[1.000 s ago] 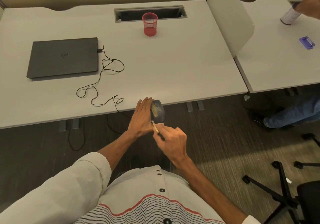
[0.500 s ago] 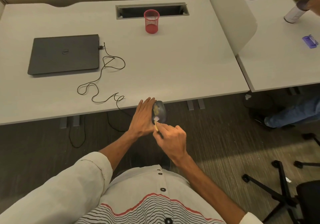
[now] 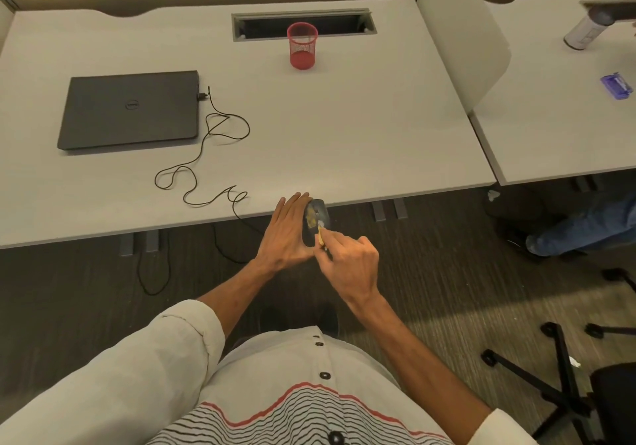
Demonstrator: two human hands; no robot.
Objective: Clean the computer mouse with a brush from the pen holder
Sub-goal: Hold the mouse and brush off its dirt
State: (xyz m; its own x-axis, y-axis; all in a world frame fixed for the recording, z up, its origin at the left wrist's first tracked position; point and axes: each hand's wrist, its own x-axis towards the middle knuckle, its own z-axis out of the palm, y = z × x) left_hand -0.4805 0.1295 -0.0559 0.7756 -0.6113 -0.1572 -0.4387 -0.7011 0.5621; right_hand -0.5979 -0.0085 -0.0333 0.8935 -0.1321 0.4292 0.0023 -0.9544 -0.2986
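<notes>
My left hand [image 3: 287, 231] holds the dark computer mouse [image 3: 321, 211] turned on its side, just off the desk's front edge, with a yellowish patch facing me. My right hand [image 3: 346, 260] pinches a small light-handled brush [image 3: 321, 234], whose tip rests against the mouse's exposed face. The mouse's black cable [image 3: 203, 155] loops across the desk [image 3: 344, 128] to the closed laptop [image 3: 130, 109]. A red mesh pen holder [image 3: 302, 45] stands upright and apparently empty at the back of the desk.
A cable slot [image 3: 303, 25] lies behind the pen holder. A white divider [image 3: 461, 38] separates a second desk with a white can [image 3: 583, 30] and a blue object [image 3: 617, 86]. Another person's leg [image 3: 585, 228] and a chair base [image 3: 564, 376] are at right.
The brush tip has shifted slightly along the mouse's face while my left hand keeps the mouse in place. The other person's hand has left the view at upper right.
</notes>
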